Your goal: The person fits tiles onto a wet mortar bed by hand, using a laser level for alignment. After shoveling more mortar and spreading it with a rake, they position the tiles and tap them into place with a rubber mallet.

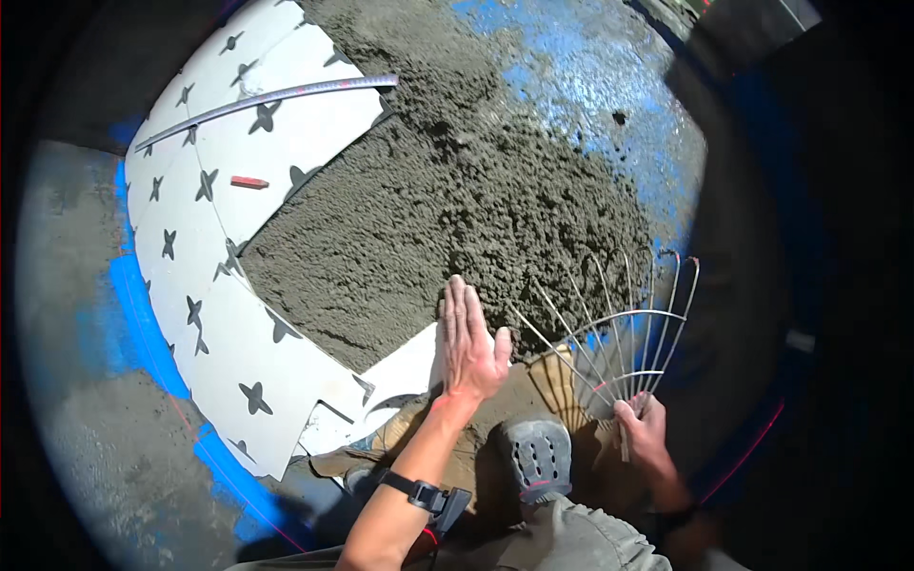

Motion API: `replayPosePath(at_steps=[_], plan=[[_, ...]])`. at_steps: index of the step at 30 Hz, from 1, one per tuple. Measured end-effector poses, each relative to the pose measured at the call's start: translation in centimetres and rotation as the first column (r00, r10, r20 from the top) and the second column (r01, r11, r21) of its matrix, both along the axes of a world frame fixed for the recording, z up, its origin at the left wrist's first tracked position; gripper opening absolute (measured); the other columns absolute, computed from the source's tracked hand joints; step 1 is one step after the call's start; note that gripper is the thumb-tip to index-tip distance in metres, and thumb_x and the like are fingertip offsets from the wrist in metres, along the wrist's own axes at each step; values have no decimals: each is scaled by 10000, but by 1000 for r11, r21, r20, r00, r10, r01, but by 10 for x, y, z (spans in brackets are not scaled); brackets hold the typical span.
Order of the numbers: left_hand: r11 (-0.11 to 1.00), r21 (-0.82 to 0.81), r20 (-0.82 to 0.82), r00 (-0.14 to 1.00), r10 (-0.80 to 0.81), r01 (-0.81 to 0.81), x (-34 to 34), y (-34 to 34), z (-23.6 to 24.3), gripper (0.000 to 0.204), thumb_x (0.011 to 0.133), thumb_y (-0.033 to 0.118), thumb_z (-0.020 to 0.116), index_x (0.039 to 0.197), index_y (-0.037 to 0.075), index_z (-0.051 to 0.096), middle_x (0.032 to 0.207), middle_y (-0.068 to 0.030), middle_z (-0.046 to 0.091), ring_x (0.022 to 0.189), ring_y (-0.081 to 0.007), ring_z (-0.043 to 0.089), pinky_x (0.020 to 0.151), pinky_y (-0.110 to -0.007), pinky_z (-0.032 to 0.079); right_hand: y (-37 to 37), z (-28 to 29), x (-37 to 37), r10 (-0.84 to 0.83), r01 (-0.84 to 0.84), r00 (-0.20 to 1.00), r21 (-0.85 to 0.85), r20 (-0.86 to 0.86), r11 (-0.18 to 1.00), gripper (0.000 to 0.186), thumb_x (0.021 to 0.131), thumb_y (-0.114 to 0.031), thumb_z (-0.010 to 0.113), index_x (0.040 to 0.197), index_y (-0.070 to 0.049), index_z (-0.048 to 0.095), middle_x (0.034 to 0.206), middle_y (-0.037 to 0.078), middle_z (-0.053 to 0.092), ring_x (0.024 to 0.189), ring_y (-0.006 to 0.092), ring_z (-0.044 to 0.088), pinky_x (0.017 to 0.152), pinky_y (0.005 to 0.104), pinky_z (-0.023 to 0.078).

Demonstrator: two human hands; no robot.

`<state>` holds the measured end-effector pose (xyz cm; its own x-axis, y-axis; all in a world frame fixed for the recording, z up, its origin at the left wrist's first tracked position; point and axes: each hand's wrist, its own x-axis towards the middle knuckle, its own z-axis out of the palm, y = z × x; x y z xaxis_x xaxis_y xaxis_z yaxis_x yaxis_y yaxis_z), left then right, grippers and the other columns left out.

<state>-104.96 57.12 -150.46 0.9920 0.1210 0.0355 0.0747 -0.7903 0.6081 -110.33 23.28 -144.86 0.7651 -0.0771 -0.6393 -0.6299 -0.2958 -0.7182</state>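
mortar (447,190) lay in a big, rough, grey bed on the floor, spread out in front of the person. it ran from the top of the view down to the hands. its near edge was cut straight where it met the tiles (238,285).

the left hand (468,343) was flat and open, fingers straight and close together. it held nothing. the fingertips lay on the near edge of the mortar, and the palm was over a white tile piece (405,366) just beside it. a dark watch (424,495) was strapped on that arm.

the right hand (643,433) was closed around the handle of a wire rake (619,333). the thin wires fanned out and up from the hand. their bent tips were at the right edge of the mortar, but i could not tell if they touched it.

white tiles with dark star shapes lay to the left of the mortar, touching it. a long grey bar (276,95) lay across the far tiles. a small red thing (249,182) sat on one tile, near the bar. blue floor (143,333) showed along the left of the tiles and again past the mortar at the top right.

a grey shoe (538,457) with holes in it was between the two arms, close below the hands.
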Motion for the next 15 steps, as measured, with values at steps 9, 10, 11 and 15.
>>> replayPosePath(at_steps=[9, 10, 11, 15], plan=[[990, -140, 112, 994, -1, 16, 16, 0, 7, 798, 1021, 250, 526, 1630, -99, 146, 1696, -338, 171, 1576, -492, 194, 1302, -531, 165, 86, 13, 101, 20, -32, 998, 173, 66, 984, 296, 1025, -182, 690, 798, -63, 543, 581, 6, 530, 404, 124, 494, 355, 307, 371], [989, -146, 122, 992, 5, 13, 16, 1, 11, 803, 1011, 230, 533, 1638, -80, 140, 1699, -327, 174, 1576, -484, 205, 1299, -530, 178, 88, 5, 117, 82, -100, 994, 259, 78, 961, 323, 1023, -164, 664, 744, -70, 532, 555, 8, 523, 401, 118, 492, 364, 306, 371], [990, -140, 127, 992, 5, 13, 18, 2, 12, 803, 1011, 230, 533, 1638, -80, 140, 1699, -327, 174, 1576, -484, 205, 1299, -530, 178, 93, 1, 129, 143, -158, 986, 210, 85, 965, 353, 1024, -170, 652, 709, -74, 524, 538, 3, 519, 404, 118, 498, 372, 306, 374], [986, -168, 202, 978, 50, -16, 23, 5, 11, 800, 1000, 210, 537, 1642, -67, 147, 1697, -324, 185, 1572, -480, 223, 1294, -532, 195, 156, 24, 187, 104, -127, 986, 188, 129, 974, 352, 1023, -217, 684, 734, -66, 552, 563, 12, 558, 412, 119, 517, 386, 300, 391]])
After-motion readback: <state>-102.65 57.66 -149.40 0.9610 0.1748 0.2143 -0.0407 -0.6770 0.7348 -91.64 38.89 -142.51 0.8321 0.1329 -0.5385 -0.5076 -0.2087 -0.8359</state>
